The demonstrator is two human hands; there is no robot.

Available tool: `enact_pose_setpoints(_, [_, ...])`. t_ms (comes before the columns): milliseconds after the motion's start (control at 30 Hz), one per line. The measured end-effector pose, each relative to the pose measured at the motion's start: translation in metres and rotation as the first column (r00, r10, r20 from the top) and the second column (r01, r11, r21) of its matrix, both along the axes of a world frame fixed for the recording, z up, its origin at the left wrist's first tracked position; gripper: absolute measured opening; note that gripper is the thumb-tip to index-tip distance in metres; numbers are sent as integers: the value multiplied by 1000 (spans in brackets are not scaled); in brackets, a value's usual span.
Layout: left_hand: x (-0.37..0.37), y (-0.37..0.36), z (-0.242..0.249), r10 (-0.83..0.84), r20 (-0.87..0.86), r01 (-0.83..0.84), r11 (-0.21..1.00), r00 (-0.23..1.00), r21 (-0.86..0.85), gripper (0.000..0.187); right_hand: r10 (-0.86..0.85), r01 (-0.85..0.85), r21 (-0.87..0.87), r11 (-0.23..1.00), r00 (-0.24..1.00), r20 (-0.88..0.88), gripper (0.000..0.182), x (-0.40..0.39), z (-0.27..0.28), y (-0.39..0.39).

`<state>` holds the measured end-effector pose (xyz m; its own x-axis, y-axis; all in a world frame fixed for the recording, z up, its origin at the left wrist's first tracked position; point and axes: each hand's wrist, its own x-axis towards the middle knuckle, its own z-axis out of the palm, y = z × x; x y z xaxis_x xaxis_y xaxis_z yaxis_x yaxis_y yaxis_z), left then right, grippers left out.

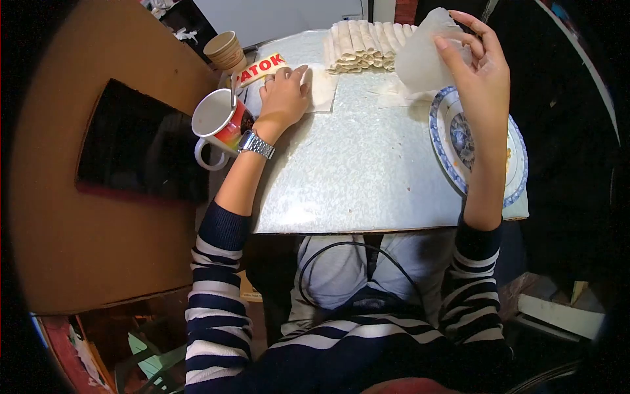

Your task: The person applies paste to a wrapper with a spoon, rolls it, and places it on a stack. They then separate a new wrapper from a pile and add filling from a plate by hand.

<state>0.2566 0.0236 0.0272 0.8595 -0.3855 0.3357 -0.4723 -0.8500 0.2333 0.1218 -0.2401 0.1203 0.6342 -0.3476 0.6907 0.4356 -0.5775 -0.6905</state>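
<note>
My right hand (482, 62), raised over the back right of the table, pinches a thin, pale, see-through wrapper sheet (423, 59) that hangs from the fingers. My left hand (285, 98), a metal-band watch on its wrist, lies with fingers stretched out at the edge of a flat white wrapper (321, 92). Behind, rolled white wrappers (367, 43) are stacked in rows. Another flat wrapper (403, 95) lies partly under the raised sheet. Below my right hand, my forearm partly covers a blue-rimmed plate (438, 141) with a few crumbs on it.
A white mug (211, 111) with a spoon handle stands left of my left hand. Behind it are a paper cup (224, 51) and a yellow pack with red letters (262, 67). The marbled table (348, 171) ends before my lap, where a black cable (302, 276) loops.
</note>
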Motion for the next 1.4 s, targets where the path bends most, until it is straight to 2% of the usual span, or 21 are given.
enact_pose_setpoints(33, [-1,-1,1,46,8,-46,999,999,-1,46,24,-25,23,999,1000,20,46,1,0,-3])
enact_pose_setpoints(133, [4,3,-2,148,64,-147,989,987,-27,44,146,-141,76,987,987,-61,45,3,-3,-8])
enact_pose_setpoints(233, [5,5,-2,182,93,-182,983,979,-16,41,163,-172,-33,985,967,-195,45,3,-8,3])
enact_pose_setpoints(300, [6,5,-4,194,114,-197,980,974,14,41,406,-397,94,913,862,-304,43,-3,-2,12])
enact_pose_setpoints(367, [9,5,-8,210,156,-219,975,965,43,41,636,-590,240,771,695,-335,41,-9,2,23])
enact_pose_setpoints(467, [11,5,-13,239,242,-262,963,940,68,41,728,-662,330,673,514,-453,41,-21,15,44])
enact_pose_setpoints(500, [11,5,-13,231,243,-252,966,942,59,46,721,-680,299,670,497,-483,40,-19,10,50])
enact_pose_setpoints(600, [6,5,-4,219,181,-222,975,959,-3,58,449,-671,-22,741,520,-727,40,-8,-10,60])
enact_pose_setpoints(700, [-2,1,8,238,45,-232,966,970,-114,66,357,-604,-282,745,719,-596,35,4,-37,61])
enact_pose_setpoints(800, [-2,2,8,182,82,-160,962,980,-222,68,267,-467,-320,824,819,-508,29,11,-33,48])
enact_pose_setpoints(900, [-5,2,15,165,62,-143,953,984,-266,66,-90,-115,-480,870,919,-384,29,18,-35,32])
enact_pose_setpoints(933, [-4,3,14,175,65,-152,951,982,-269,66,-215,14,-515,857,918,-333,30,20,-36,27])
enact_pose_setpoints(967, [0,3,13,186,70,-159,946,980,-281,66,-319,66,-587,807,885,-338,32,23,-38,23])
enact_pose_setpoints(1067, [3,0,6,199,159,-157,957,967,-244,61,-432,-4,-724,690,800,-416,36,20,-50,27])
enact_pose_setpoints(1100, [0,-4,6,216,205,-172,962,955,-212,61,-410,-63,-728,682,792,-452,38,21,-55,27])
enact_pose_setpoints(1200, [-14,-6,0,191,382,-160,981,904,-112,57,-436,-76,-793,604,802,-408,43,17,-57,32])
enact_pose_setpoints(1233, [-16,-7,1,152,454,-134,988,878,-73,56,-428,-65,-793,605,813,-394,43,16,-56,31])
enact_pose_setpoints(1300, [-28,-9,8,54,418,-12,995,907,-100,57,-419,-45,-792,609,830,-369,43,14,-53,24])
enact_pose_setpoints(1400, [-46,-15,19,-60,355,125,979,933,-163,56,-384,-110,-686,719,760,-524,42,18,-25,15])
